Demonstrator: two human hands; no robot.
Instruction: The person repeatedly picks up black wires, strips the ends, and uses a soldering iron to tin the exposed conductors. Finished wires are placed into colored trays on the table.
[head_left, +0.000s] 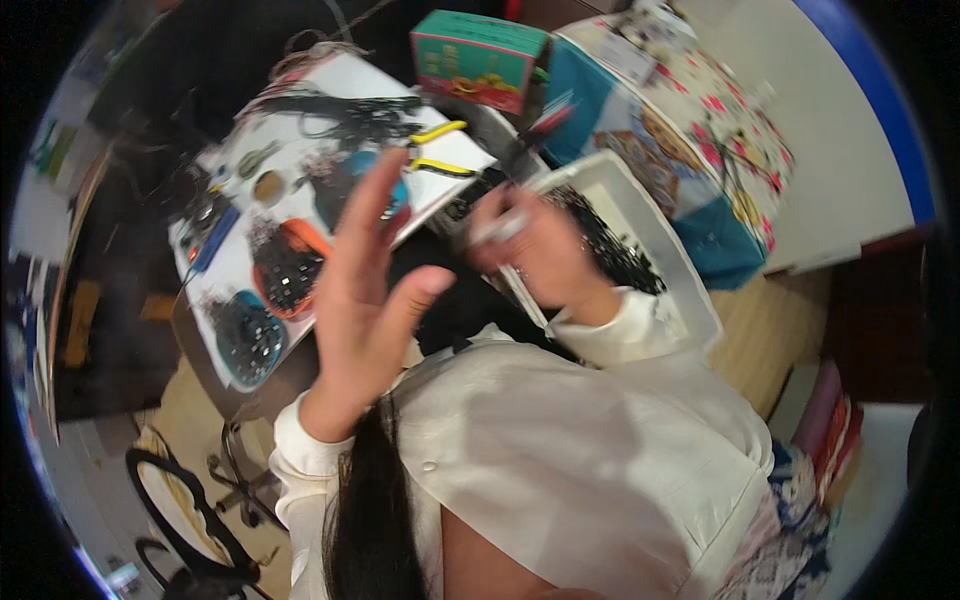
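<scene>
My left hand (360, 310) is raised in front of the white work board (455, 185), open, with thumb and fingers apart and nothing in it. My right hand (550, 250) is curled over the near left edge of a white tray (690, 290), blurred by motion. Something white shows across its fingers; whether they grip it or wear it, I cannot make out. Black shiny strands (620, 245) lie in the tray beside this hand. Yellow-handled pliers (440, 168) rest on the board beyond my left hand.
Beside my left hand, an orange dish (305, 238) and a blue dish (252, 375) hold small dark shiny pieces. A blue-handled tool (215, 240) lies at the board's left. Behind stand a green box (470, 60) and a flower-patterned cloth (700, 110). A chair (190, 520) is at lower left.
</scene>
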